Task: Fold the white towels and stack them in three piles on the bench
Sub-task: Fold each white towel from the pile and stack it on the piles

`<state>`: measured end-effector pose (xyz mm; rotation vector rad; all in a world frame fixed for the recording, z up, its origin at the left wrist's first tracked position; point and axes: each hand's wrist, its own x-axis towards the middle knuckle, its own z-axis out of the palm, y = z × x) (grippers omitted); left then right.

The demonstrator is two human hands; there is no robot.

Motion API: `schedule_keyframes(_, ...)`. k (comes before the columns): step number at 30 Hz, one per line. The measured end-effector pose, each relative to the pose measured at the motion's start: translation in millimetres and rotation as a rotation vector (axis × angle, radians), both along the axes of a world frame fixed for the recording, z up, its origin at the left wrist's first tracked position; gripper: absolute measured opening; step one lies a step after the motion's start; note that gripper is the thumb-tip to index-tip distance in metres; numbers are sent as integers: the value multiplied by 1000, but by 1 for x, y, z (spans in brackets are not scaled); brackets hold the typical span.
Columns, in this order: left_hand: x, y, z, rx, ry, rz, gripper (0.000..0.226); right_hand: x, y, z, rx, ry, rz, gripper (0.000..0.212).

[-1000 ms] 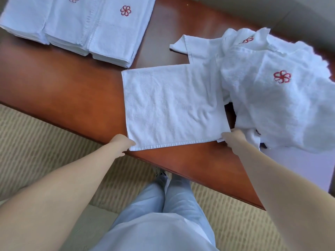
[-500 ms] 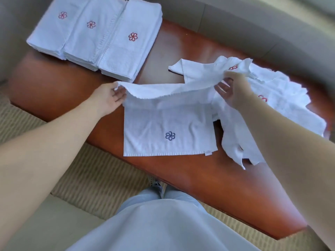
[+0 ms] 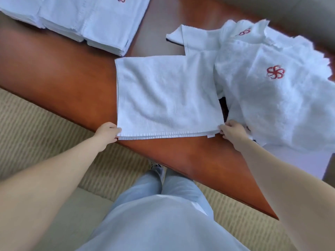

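A white towel (image 3: 166, 95) lies flat on the red-brown bench (image 3: 63, 78), folded in two, with both layers showing along its near edge. My left hand (image 3: 107, 132) pinches the near left corner. My right hand (image 3: 233, 132) pinches the near right corner, beside a small label. A heap of unfolded white towels (image 3: 272, 91) with red flower marks lies to the right and overlaps the folded towel's far right corner. Folded stacks (image 3: 87, 20) stand side by side at the far left, cut off by the frame's top edge.
The bench's near edge runs diagonally from the left down to the lower right, just under my hands. Beige ribbed carpet (image 3: 36, 124) lies below it. My legs in light trousers (image 3: 163, 205) stand close to the edge. Bare wood shows left of the towel.
Half a second ago both hands held the towel's far edge lifted. They have since drawn it toward me onto the near edge, which covers the flower mark.
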<state>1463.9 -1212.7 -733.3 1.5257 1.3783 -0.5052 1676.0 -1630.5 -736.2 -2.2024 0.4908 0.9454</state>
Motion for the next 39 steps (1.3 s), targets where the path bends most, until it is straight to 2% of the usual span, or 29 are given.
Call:
schedule_keyframes(7,1,2,-16,97,13,-57,14,-7,0,6,-80,-126,140,22)
schedule_keyframes(11,-11,2,-17,244,18,-307,14,-17,-6,-1,-150,-224,336,21)
schedule_keyframes(13,-21,-1,-21,302,8,-375,9,-22,-7,-5,-178,-259,365,19)
schedule_keyframes(18,-23,-13,-21,383,46,-404,6,-27,-1,-9,-187,-280,307,16)
schedule_keyframes(21,-20,-18,-24,318,53,-333,5,-26,5,-12,-159,-249,235,10)
schedule_keyframes(28,-15,-14,-19,246,20,-321,9,-24,17,-11,-5,-186,-44,23)
schedule_keyframes(32,-17,-11,-18,181,15,-336,15,-19,23,-12,19,-92,-121,5)
schedule_keyframes(36,-21,-6,-17,177,26,-329,16,-13,24,-10,38,-64,-187,16)
schedule_keyframes(39,-23,-4,-13,134,8,-246,14,-11,22,-6,66,-14,-191,20)
